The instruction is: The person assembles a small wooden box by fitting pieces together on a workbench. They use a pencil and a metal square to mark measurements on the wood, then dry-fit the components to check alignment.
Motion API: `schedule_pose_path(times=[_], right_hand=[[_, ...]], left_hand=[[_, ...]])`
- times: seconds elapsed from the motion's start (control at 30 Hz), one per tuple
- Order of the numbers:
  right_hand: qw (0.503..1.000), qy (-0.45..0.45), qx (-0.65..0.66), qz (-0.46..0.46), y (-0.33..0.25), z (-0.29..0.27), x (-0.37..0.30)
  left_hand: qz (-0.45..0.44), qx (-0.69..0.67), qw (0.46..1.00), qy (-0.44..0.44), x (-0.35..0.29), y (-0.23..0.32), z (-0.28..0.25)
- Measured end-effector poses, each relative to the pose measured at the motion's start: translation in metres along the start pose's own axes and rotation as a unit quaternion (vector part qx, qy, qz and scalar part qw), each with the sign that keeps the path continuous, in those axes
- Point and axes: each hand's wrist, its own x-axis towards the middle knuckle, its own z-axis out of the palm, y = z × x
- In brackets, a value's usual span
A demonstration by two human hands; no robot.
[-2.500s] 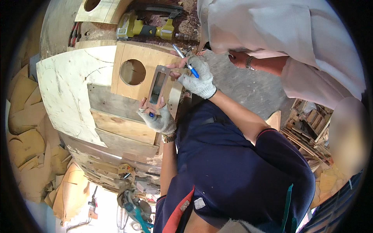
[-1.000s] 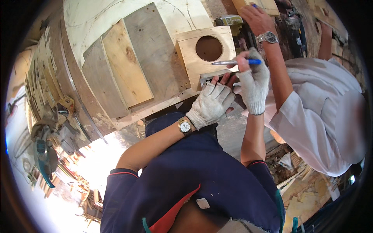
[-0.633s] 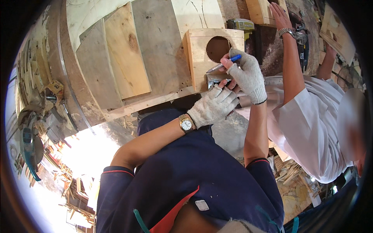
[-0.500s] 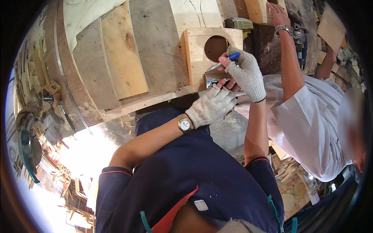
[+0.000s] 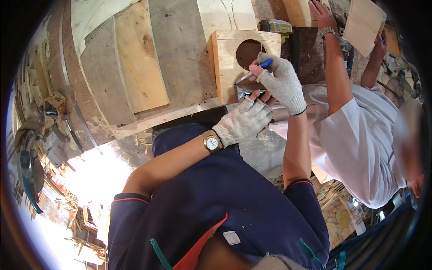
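A pale wooden box (image 5: 223, 63) with a round hole (image 5: 243, 55) in its face rests at the near edge of the bench. My right hand (image 5: 284, 85), in a white fingerless glove, is closed on a marker pen (image 5: 265, 64) with a silver body and blue end. The pen's tip points down-left, close above a shiny metal piece (image 5: 243, 89) at the box's near edge. My left hand (image 5: 243, 121), gloved alike, has its fingers closed on that metal piece, pressing it to the box. The fingers hide part of its shape.
Several flat boards (image 5: 180, 54) lie on the bench to the left. A yellow-green power tool (image 5: 278, 27) sits behind the box. At my right, a co-worker in a white shirt (image 5: 351, 126) has one hand on another wooden box (image 5: 299, 11) and holds a thin board (image 5: 363, 27).
The co-worker's far hand has lifted the thin board up and leftward over the bench. My hands, the pen and the metal piece stay nearly in place; the whole view shifts slightly.
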Motion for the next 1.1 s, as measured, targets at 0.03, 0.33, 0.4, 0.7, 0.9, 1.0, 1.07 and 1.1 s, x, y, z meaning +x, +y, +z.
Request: schedule_pose_path(times=[0.03, 0.33, 0.4, 0.7, 0.9, 1.0, 1.07, 1.1], right_hand=[[1.000, -0.001, -0.001, 0.003, 0.002, 0.000, 0.000], [0.999, -0.006, -0.009, 0.033, 0.002, -0.012, -0.007], [1.000, 0.001, -0.003, 0.028, 0.007, -0.020, -0.010], [0.993, 0.048, -0.105, -0.020, 0.014, -0.047, -0.024], [0.990, 0.066, -0.116, -0.034, 0.025, -0.054, -0.030], [0.992, 0.081, -0.091, -0.033, 0.031, -0.054, -0.033], [0.995, 0.084, -0.057, -0.021, 0.034, -0.053, -0.036], [0.995, 0.086, -0.040, -0.015, 0.035, -0.053, -0.037]], left_hand=[[-0.002, -0.007, 1.000, -0.001, 0.000, 0.000, 0.000], [-0.011, -0.003, 1.000, -0.024, 0.002, 0.001, -0.005], [-0.015, 0.003, 1.000, -0.019, 0.004, 0.001, -0.008], [-0.017, -0.004, 1.000, -0.019, 0.004, 0.000, -0.005], [-0.019, -0.004, 0.999, -0.028, 0.003, 0.000, -0.006], [-0.022, -0.013, 0.999, -0.027, 0.003, 0.000, -0.004], [-0.025, -0.012, 0.999, -0.027, 0.002, 0.000, -0.003], [-0.025, -0.008, 0.999, -0.027, 0.002, 0.001, -0.003]])
